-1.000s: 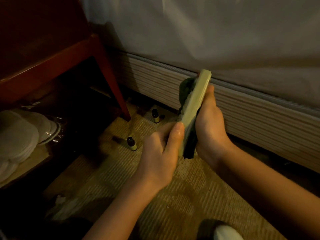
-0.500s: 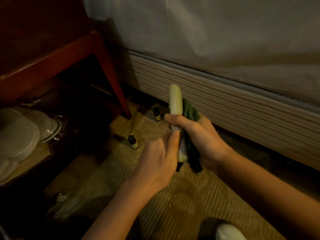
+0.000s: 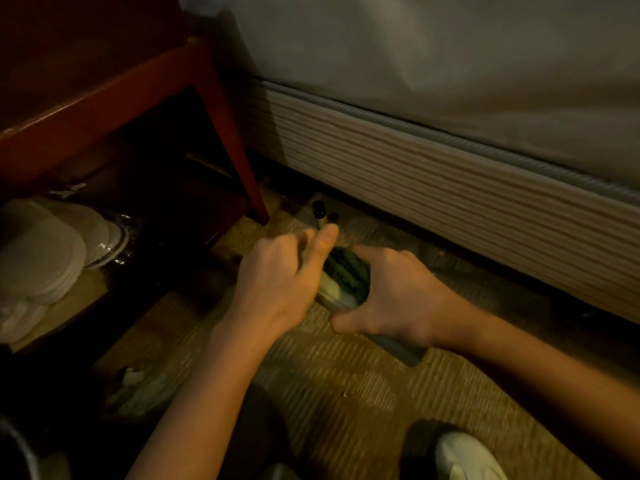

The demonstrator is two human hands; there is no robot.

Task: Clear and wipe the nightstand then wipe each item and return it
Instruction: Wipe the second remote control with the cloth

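Low over the carpet, between my hands, is a pale flat slab-shaped item (image 3: pixel 331 293). My right hand (image 3: pixel 398 299) presses a dark green cloth (image 3: pixel 348 271) onto its top, with the thumb curled under its edge. A greyish end (image 3: pixel 403 351) sticks out below that hand. My left hand (image 3: pixel 277 278) grips the item's left end with curled fingers and a raised thumb. The red wooden nightstand (image 3: pixel 235 150) stands at the upper left; its top is out of view.
A small dark-capped bottle (image 3: pixel 318 213) stands on the carpet just beyond my left thumb. Round pale pads in plastic (image 3: pixel 52 254) lie on the nightstand's lower shelf. The mattress side (image 3: pixel 450 188) runs along the right. A pale shoe (image 3: pixel 464 455) is at the bottom.
Both hands brought the item down from upright in front of the mattress to nearly flat above the carpet. The cloth went from the item's side to its top.
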